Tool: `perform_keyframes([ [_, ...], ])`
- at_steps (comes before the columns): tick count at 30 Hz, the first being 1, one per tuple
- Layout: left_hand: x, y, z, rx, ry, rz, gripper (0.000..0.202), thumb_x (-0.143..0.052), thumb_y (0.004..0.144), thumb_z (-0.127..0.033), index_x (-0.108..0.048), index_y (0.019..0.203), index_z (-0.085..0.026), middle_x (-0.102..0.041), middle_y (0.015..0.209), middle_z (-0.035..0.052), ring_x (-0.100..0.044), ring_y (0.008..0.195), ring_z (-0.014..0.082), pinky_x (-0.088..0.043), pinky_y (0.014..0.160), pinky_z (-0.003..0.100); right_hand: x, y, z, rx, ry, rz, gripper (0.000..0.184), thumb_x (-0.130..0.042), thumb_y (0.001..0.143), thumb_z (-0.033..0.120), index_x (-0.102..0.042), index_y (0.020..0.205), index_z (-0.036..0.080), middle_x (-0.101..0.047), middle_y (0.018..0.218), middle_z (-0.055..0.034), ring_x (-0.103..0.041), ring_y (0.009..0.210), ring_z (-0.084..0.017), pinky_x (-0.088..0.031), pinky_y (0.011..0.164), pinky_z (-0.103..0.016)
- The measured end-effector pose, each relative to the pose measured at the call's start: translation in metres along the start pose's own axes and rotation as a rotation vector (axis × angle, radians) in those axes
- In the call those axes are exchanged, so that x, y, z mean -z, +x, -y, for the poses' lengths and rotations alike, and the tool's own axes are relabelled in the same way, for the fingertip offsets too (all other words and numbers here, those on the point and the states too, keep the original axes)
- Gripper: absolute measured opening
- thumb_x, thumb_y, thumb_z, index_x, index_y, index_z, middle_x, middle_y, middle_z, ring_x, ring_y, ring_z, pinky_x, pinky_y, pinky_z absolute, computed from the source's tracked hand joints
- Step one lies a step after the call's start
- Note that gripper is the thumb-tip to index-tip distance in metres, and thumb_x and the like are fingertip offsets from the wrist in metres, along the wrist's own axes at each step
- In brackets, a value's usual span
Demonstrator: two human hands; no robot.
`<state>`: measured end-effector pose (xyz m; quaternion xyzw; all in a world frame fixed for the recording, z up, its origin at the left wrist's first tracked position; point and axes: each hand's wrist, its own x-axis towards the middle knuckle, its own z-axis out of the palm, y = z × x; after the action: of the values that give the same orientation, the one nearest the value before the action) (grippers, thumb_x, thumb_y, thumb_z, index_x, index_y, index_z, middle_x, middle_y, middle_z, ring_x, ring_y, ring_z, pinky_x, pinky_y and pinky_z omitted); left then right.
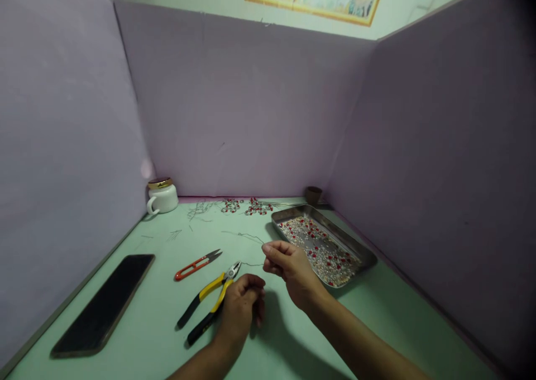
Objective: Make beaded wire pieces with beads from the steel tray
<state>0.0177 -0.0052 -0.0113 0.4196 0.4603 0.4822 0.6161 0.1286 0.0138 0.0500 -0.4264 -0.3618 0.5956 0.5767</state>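
Observation:
My left hand (242,307) is curled shut just right of the yellow-handled pliers (211,300), fingers pinched together on a thin wire. My right hand (288,268) is closed in a pinch slightly higher, beside the near left edge of the steel tray (365,252). A fine wire (247,236) runs from my right fingers back across the green table, and another short piece stretches toward the pliers' jaws. The tray holds several red and pale beads.
Orange thread snips (197,264) lie left of the pliers. A black phone (105,304) rests at the near left. A white lidded mug (161,196) stands in the back left corner. Beaded pieces (247,205) and wire scraps lie along the back wall. Purple partition boards enclose three sides.

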Motion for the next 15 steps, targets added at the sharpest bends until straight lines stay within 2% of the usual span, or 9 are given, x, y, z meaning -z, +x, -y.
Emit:
perform_keyframes([
  [6,0.002,-0.001,0.002,0.008,-0.058,0.013,0.019,-0.048,0.064,-0.030,-0.054,0.074,-0.016,-0.050,0.052,-0.0049,-0.042,0.035,0.0081,-0.032,0.031,0.019,-0.003,0.001,-0.006,-0.016,-0.025,0.004,0.030,-0.080,0.053,0.034,-0.061,0.064,0.013,-0.057,0.050,0.0021,-0.051,0.048,-0.008,-0.040,0.053,-0.021],
  [9,0.001,-0.002,0.000,0.017,0.013,0.040,0.017,-0.043,0.067,-0.027,-0.053,0.073,-0.015,-0.045,0.045,-0.0060,-0.039,0.034,0.0083,-0.030,0.032,0.018,-0.004,0.008,-0.012,-0.056,-0.074,-0.009,0.029,-0.076,0.056,0.036,-0.060,0.065,0.014,-0.058,0.051,0.0016,-0.051,0.048,-0.009,-0.042,0.054,-0.023],
  [12,-0.001,-0.005,0.001,0.073,0.170,0.110,0.018,-0.039,0.068,-0.022,-0.055,0.072,-0.015,-0.039,0.038,-0.0073,-0.031,0.030,0.0076,-0.023,0.033,0.018,-0.005,0.033,-0.016,0.020,-0.338,-0.015,0.025,-0.068,0.061,0.039,-0.060,0.065,0.015,-0.059,0.053,0.0002,-0.051,0.049,-0.010,-0.044,0.055,-0.025],
  [13,-0.001,-0.006,0.003,0.080,0.207,0.138,0.018,-0.039,0.068,-0.020,-0.056,0.071,-0.015,-0.039,0.038,-0.0073,-0.031,0.031,0.0077,-0.023,0.034,0.019,-0.006,0.047,-0.017,0.090,-0.490,-0.012,0.024,-0.063,0.065,0.040,-0.060,0.065,0.016,-0.059,0.054,0.0001,-0.051,0.049,-0.010,-0.043,0.054,-0.025],
  [15,-0.003,-0.005,0.008,0.052,0.250,0.183,0.019,-0.039,0.070,-0.017,-0.058,0.070,-0.015,-0.042,0.042,-0.0060,-0.032,0.033,0.0073,-0.025,0.037,0.020,-0.012,0.079,-0.017,0.135,-0.618,0.014,0.021,-0.062,0.065,0.037,-0.062,0.063,0.016,-0.059,0.054,0.0006,-0.050,0.049,-0.010,-0.041,0.052,-0.024],
])
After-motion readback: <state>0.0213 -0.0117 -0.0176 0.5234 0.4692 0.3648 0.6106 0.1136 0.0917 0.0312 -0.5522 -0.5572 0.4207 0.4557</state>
